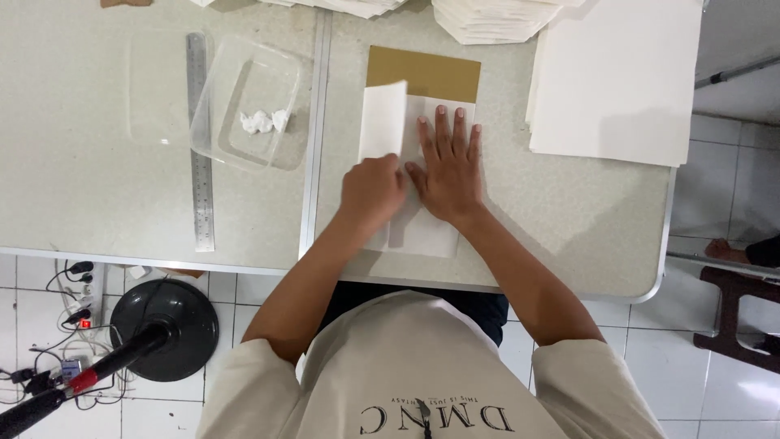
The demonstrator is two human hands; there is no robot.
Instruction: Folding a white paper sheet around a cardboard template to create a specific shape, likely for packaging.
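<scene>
A white paper sheet (pixel 431 232) lies on the grey table (pixel 569 211), over a brown cardboard piece (pixel 424 73). My left hand (pixel 372 191) is closed on the sheet's left flap (pixel 383 118), which is lifted and folded over toward the middle. My right hand (pixel 448 167) lies flat with fingers spread, pressing the sheet down just right of the fold.
A stack of large white sheets (pixel 617 77) sits at the right; folded white pieces (pixel 496 20) are piled at the back. A clear plastic tray (pixel 248 102) with a crumpled white bit, its lid and a metal ruler (pixel 200 138) lie left. A black stand base (pixel 166 325) is on the floor.
</scene>
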